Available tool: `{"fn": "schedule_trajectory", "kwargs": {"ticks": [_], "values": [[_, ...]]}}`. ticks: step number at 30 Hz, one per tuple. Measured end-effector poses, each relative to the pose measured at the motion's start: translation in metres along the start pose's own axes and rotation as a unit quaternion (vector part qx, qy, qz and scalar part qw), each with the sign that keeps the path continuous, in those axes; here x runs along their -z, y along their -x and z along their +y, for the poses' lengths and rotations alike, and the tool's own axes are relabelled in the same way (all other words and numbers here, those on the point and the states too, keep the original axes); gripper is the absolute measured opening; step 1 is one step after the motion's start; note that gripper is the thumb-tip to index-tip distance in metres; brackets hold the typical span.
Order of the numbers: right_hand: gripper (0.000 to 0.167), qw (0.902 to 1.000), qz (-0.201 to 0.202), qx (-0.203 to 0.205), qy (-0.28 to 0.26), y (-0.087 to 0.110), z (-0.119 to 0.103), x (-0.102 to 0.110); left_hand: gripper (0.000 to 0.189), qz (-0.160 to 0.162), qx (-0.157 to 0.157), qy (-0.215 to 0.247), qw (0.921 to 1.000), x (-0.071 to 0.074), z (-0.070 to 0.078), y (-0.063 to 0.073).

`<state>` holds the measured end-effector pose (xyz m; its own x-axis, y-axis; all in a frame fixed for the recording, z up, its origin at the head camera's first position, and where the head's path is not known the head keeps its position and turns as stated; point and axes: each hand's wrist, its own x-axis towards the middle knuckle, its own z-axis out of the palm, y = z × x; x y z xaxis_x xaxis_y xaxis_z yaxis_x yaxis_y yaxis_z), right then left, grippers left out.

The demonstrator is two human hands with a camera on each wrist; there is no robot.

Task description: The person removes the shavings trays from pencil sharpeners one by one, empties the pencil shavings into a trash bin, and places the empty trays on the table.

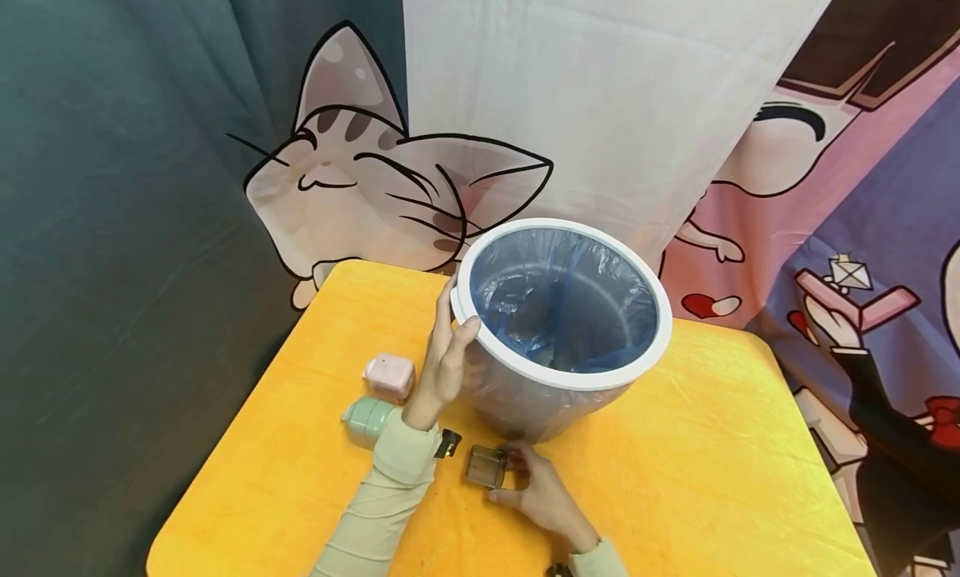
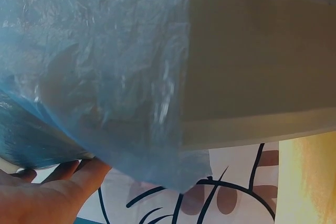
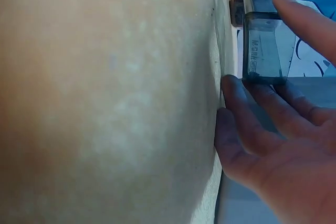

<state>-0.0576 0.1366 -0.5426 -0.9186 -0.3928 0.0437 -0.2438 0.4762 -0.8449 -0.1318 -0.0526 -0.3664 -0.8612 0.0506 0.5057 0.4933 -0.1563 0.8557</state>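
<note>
A round trash bin [image 1: 555, 410] with a white rim and a translucent blue liner [image 2: 121, 77] stands on the table, leaning slightly in the head view. My left hand [image 1: 444, 364] holds the bin's rim at its left side, thumb on the rim and fingers against the outside. In front of the bin's base is a small see-through brown box [image 1: 486, 467], whose side bears lettering too small to read in the right wrist view. My right hand [image 1: 543, 494] holds this box from the right, between thumb and fingers.
Left of the bin, a pink container [image 1: 390, 374] and a pale green one [image 1: 367, 420] lie near my left forearm. The yellow table [image 1: 720, 444] has rounded corners. Printed curtains [image 1: 630, 85] with cartoon figures hang behind it.
</note>
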Motion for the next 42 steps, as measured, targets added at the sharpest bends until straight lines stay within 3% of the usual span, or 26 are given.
{"fn": "schedule_trajectory", "kwargs": {"ticks": [8,19,34,40,42], "values": [[0.062,0.9984,-0.008,0.020,0.053,-0.0007,0.0019,-0.0047,0.066,0.000,0.000,0.000,1.0000,-0.0004,0.0002,0.0007],[0.065,0.9933,-0.030,0.000,0.112,0.0006,-0.0025,-0.0055,0.066,0.005,0.001,0.000,1.0000,-0.0012,0.0005,0.0015],[0.069,0.9905,-0.039,0.006,0.132,0.0017,-0.0030,-0.0051,0.065,0.008,0.007,-0.017,0.9998,-0.0018,0.0011,0.0013],[0.078,0.9893,-0.045,0.018,0.138,0.0017,-0.0025,-0.0054,0.065,0.013,0.022,-0.063,0.9977,-0.0004,0.0063,0.0049],[0.080,0.9893,-0.047,0.023,0.136,0.0008,-0.0033,-0.0059,0.064,0.014,0.028,-0.084,0.9960,0.0018,0.0017,0.0064]]}}
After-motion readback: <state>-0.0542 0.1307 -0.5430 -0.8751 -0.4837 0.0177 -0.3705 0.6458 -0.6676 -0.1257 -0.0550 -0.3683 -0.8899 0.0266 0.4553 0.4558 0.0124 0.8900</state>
